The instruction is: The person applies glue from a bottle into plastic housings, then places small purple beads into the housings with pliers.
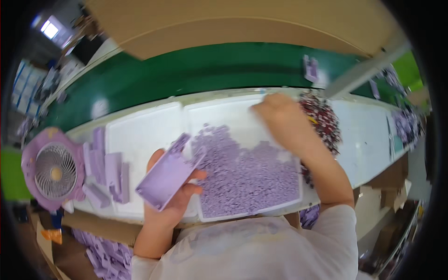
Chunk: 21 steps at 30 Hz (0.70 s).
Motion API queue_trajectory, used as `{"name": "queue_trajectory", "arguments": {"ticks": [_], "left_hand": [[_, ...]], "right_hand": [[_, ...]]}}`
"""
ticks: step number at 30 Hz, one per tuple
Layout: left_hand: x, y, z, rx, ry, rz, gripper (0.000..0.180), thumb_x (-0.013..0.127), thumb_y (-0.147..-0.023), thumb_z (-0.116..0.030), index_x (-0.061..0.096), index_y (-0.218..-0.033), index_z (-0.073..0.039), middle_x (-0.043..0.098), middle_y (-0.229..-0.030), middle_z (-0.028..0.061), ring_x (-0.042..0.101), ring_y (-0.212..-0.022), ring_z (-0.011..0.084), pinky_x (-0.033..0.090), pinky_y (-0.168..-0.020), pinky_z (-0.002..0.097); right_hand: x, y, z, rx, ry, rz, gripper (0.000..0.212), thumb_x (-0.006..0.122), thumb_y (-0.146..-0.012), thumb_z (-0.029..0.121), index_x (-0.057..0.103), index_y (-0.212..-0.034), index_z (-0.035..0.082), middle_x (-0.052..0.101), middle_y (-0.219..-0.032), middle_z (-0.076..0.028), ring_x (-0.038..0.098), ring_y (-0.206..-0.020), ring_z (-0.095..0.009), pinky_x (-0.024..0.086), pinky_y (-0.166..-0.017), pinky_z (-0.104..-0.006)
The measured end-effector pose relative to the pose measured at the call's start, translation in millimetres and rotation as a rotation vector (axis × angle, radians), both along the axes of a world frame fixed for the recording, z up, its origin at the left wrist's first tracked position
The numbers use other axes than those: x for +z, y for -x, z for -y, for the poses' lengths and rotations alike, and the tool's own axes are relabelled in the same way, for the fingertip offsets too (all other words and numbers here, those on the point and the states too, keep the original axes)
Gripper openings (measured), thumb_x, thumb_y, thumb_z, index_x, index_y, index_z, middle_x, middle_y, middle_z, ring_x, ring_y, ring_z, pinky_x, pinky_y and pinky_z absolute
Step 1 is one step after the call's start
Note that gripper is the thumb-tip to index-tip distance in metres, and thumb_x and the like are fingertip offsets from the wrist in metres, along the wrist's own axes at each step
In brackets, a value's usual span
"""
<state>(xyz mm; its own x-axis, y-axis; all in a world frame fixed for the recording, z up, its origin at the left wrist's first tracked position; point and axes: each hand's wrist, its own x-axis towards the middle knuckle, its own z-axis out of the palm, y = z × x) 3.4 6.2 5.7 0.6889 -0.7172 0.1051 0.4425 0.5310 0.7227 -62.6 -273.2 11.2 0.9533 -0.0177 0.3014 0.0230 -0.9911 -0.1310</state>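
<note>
My left hand [173, 196] grips a flat purple plastic casing [165, 175], tilted, above the near edge of the white table [140, 135]. To its right lies a white tray [254, 215] heaped with several small purple pieces [242, 172]. My right hand [275, 114] reaches across the far end of that tray, blurred, fingers curled near the table's far edge; whether it holds anything cannot be told. A pile of dark red and white small parts [324, 121] sits just right of my right forearm.
A purple desk fan [53, 170] stands at the left. Several purple casings [105, 170] are stacked beside it. A green conveyor belt [196, 70] runs behind the table, carrying a purple part [311, 69]. A cardboard box with purple parts [105, 259] sits lower left.
</note>
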Motion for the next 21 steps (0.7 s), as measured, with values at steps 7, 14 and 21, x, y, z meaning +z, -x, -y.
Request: {"name": "queue_trajectory", "arguments": {"ticks": [7, 14, 21], "left_hand": [[-1.5, 2.0, 0.2, 0.003, 0.06, -0.243, 0.074, 0.038, -0.085, -0.06, 0.03, -0.134, -0.003, 0.037, -0.131, 0.0219, 0.051, -0.101, 0.0459, 0.054, -0.071, 0.0448], [8.1, 7.2, 8.0, 0.091, -0.039, -0.402, 0.057, 0.038, -0.088, -0.054, 0.04, -0.127, -0.012, 0.044, -0.127, 0.0194, 0.052, -0.102, 0.0409, 0.053, -0.062, 0.0447], [-22.2, 3.5, 5.6, 0.024, -0.083, -0.384, 0.058, 0.056, -0.087, -0.02, 0.028, -0.133, 0.0, 0.035, -0.133, 0.0226, 0.05, -0.11, 0.0317, 0.052, -0.077, 0.0404]], "right_hand": [[-32.7, -1.6, -59.0, 0.28, -0.251, -0.198, 0.02, 0.062, -0.07, 0.015, 0.057, -0.082, 0.0, 0.055, -0.082, -0.016, 0.058, -0.078, -0.034, 0.048, -0.067, -0.0418], [-26.0, 9.6, -61.6, 0.306, -0.208, -0.184, 0.011, 0.057, -0.065, 0.006, 0.058, -0.074, -0.001, 0.056, -0.08, -0.014, 0.059, -0.074, -0.03, 0.049, -0.063, -0.0397], [-9.9, 13.2, -59.9, 0.198, -0.358, -0.155, 0.012, 0.056, -0.069, 0.006, 0.058, -0.079, -0.001, 0.056, -0.081, -0.015, 0.059, -0.076, -0.031, 0.049, -0.065, -0.0381]]}}
